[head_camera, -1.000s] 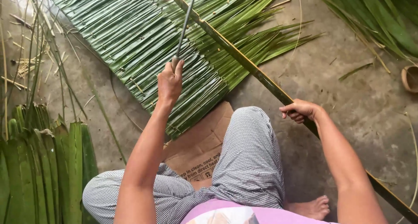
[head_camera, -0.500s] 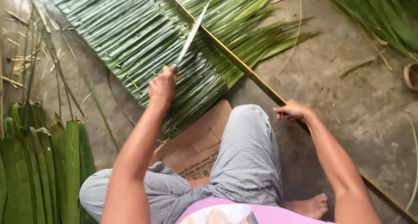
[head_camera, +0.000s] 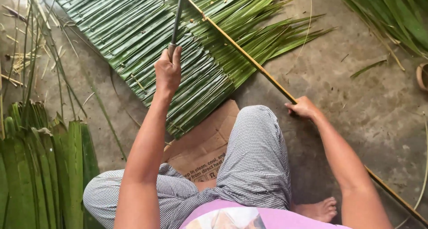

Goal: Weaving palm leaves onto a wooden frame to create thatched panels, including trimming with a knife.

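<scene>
Two hands engaged, left hand (head_camera: 167,71) clenched round knife (head_camera: 177,17) handle, right hand (head_camera: 303,108) clamped on palm midrib (head_camera: 249,59), woven fronds (head_camera: 142,37) beneath.

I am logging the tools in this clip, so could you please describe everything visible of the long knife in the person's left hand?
The long grey metal knife has a narrow, straight, dull blade that rises almost upright, tilted slightly right, and leaves the top edge of the frame. Its handle is hidden inside the left hand, which grips it in a closed fist. It is raised over the woven green palm-leaf panel; whether the blade touches the leaves cannot be told.
</scene>
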